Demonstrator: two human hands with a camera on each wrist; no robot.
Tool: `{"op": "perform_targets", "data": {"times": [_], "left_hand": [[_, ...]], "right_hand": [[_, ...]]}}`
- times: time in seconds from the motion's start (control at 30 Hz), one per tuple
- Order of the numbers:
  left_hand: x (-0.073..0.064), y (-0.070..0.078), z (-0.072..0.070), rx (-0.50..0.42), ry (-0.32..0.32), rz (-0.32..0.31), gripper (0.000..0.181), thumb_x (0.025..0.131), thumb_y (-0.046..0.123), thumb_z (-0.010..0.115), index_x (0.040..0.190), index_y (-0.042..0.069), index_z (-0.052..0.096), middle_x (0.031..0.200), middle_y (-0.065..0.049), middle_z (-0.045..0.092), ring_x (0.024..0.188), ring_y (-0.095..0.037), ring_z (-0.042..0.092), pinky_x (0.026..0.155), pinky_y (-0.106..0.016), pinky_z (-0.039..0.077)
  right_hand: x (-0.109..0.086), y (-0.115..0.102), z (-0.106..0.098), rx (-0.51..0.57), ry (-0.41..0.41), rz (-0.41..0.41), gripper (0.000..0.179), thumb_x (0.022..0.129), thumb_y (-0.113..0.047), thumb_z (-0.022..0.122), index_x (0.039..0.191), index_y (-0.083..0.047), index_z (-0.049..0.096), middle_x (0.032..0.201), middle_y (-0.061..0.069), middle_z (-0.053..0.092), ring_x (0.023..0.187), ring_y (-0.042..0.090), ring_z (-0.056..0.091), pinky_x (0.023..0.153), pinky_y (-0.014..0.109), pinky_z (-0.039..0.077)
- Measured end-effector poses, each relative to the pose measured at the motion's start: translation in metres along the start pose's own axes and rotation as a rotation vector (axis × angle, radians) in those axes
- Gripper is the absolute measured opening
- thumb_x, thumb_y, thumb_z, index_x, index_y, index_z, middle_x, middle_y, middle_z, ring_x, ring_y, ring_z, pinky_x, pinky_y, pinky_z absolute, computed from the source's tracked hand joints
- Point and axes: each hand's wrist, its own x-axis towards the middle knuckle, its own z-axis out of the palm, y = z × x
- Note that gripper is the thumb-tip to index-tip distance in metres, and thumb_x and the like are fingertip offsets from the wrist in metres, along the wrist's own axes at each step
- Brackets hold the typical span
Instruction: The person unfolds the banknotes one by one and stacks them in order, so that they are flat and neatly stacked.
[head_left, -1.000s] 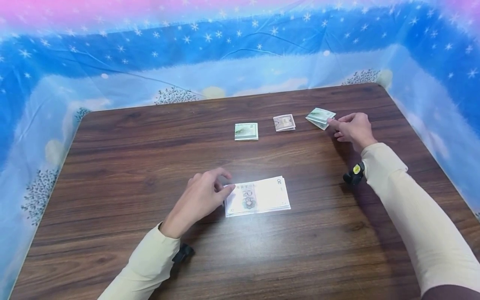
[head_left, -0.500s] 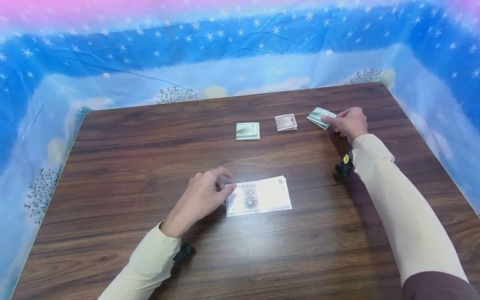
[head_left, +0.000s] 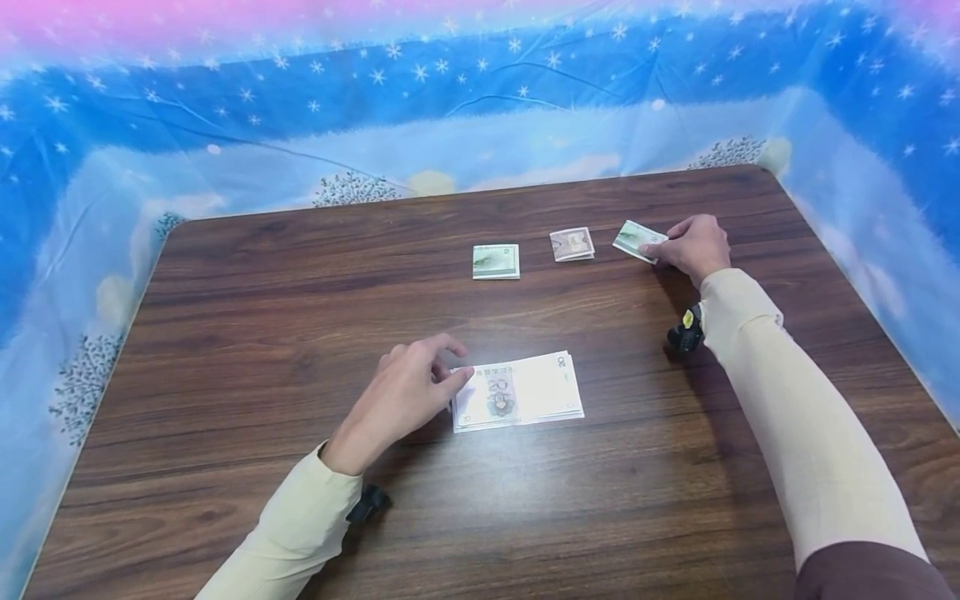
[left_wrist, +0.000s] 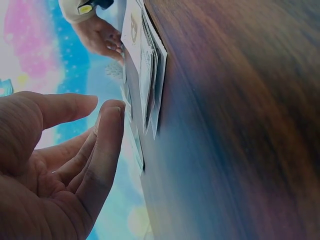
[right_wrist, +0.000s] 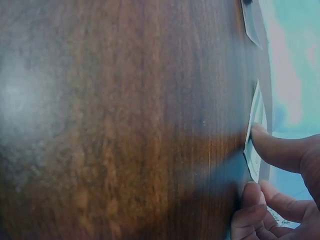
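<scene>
At the far right of the table my right hand pinches the near right end of a folded green banknote. In the right wrist view the thumb lies over the note, with the fingertips by its edge. My left hand hovers at the left end of a stack of flat banknotes, the top one marked 20. From the left wrist view, its thumb and fingers are loosely bent, hold nothing and stay apart from the stack.
Left of the right hand lie a folded brownish banknote and another folded green banknote. They rest on a dark wood table. A blue snowflake-printed cloth hangs behind the table and along its sides.
My right hand has shifted slightly left and put its thumb over the folded green banknote, which has turned a little. The left hand and the stack stay put.
</scene>
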Motion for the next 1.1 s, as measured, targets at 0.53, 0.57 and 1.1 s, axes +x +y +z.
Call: {"op": "perform_targets", "data": {"times": [0.53, 0.57, 1.1], "left_hand": [[-0.001, 0.002, 0.001, 0.0, -0.002, 0.004, 0.028, 0.094, 0.023, 0.074, 0.119, 0.009, 0.069, 0.078, 0.0, 0.067, 0.059, -0.014, 0.053, 0.055, -0.03, 0.043], [-0.001, 0.002, 0.001, 0.001, -0.002, 0.006, 0.028, 0.094, 0.023, 0.074, 0.119, 0.009, 0.069, 0.078, 0.0, 0.067, 0.059, -0.014, 0.053, 0.056, -0.03, 0.043], [0.001, 0.004, 0.001, 0.001, -0.001, 0.013, 0.029, 0.095, 0.022, 0.073, 0.12, 0.009, 0.069, 0.079, 0.0, 0.068, 0.056, -0.014, 0.053, 0.054, -0.029, 0.043]], "right_hand": [[-0.012, 0.002, -0.003, 0.049, -0.064, -0.047, 0.037, 0.087, -0.014, 0.078, 0.112, 0.007, 0.063, 0.112, 0.025, 0.061, 0.071, 0.019, 0.061, 0.059, 0.026, 0.052], [-0.012, 0.003, -0.003, 0.063, -0.067, -0.048, 0.035, 0.088, -0.013, 0.077, 0.113, 0.008, 0.063, 0.112, 0.025, 0.06, 0.072, 0.019, 0.061, 0.06, 0.025, 0.053], [-0.024, 0.008, -0.005, 0.445, -0.201, 0.002, 0.027, 0.095, 0.0, 0.061, 0.119, 0.01, 0.052, 0.112, 0.019, 0.05, 0.074, 0.007, 0.063, 0.076, 0.024, 0.058]]}}
